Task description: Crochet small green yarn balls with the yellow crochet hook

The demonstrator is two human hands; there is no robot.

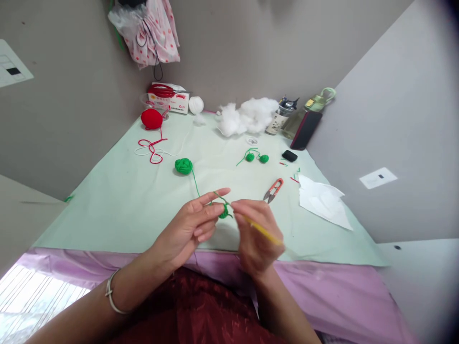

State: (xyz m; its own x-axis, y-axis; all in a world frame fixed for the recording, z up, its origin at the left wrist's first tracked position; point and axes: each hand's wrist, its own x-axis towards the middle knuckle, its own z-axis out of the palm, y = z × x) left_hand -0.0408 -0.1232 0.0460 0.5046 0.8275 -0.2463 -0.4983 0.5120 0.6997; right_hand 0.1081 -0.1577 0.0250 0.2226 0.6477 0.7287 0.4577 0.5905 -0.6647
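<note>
Between the thumb and fingers of my left hand (195, 222) is a small green crochet piece (223, 211). Its yarn runs over my raised left index finger and back to a green yarn ball (184, 166) on the table. My right hand (258, 234) is closed round a yellow-handled crochet hook (265, 232), slightly blurred. The hook's tip end meets the green piece by my left fingertips; the tip itself is too small to make out. Beyond my hands lie two small green crocheted balls (264, 158) with yarn tails.
Orange thread snips (274, 190) and white paper (322, 200) lie to the right. A red yarn ball (151, 119), white stuffing (247, 117), a cup of pens (277, 123), a green bottle (296, 122) and a phone (306, 130) stand along the back.
</note>
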